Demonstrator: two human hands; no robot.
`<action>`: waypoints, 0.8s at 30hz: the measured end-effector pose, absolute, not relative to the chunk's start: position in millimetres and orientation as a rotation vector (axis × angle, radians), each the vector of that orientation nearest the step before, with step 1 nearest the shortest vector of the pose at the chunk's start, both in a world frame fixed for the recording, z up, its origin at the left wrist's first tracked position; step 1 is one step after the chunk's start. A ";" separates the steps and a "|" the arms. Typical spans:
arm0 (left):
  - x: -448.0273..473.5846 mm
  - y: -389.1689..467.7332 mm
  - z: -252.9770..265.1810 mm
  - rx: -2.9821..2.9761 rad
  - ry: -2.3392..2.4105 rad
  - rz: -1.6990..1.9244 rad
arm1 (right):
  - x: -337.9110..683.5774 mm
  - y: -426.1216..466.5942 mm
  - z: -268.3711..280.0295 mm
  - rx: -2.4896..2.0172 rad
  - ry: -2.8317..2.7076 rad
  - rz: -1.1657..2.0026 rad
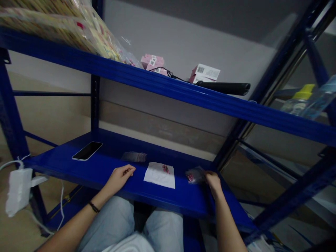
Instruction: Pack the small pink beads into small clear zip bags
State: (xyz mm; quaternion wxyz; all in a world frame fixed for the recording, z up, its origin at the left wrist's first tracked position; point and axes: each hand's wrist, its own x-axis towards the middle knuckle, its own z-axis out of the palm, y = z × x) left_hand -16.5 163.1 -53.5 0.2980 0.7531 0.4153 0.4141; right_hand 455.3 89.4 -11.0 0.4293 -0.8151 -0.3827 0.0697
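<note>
My right hand pinches the right edge of a small clear plastic bag lying on the blue shelf, with small pink pieces inside it. Over the shelf's front part, my left hand is closed with its fingers curled, and nothing shows in it. Between the two hands lies a white sheet of paper, slightly creased. On it sits a little cluster of pink and dark pieces, too small to name. Behind my left hand is a stack of clear plastic bags.
A phone lies toward the shelf's left end. A white power adapter with cables hangs at the left post. Overhead, the upper blue shelf carries pink boxes, a black bar-like object and a large plastic bag.
</note>
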 end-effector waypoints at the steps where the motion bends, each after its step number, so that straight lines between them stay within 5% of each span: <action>1: -18.0 172.8 -51.5 2.010 1.201 1.119 | 459.9 91.4 -12.3 -2.108 -0.943 0.181; 10: -16.5 268.8 -29.1 2.395 1.300 0.824 | 443.2 69.9 5.0 -2.603 -1.109 0.024; 17: -9.3 303.7 -24.4 2.464 1.216 0.449 | 365.0 64.5 -23.3 -2.157 -1.557 -0.109; 24: -15.4 264.7 -14.4 2.485 1.149 0.679 | 307.5 68.8 -29.7 -1.542 -1.818 0.098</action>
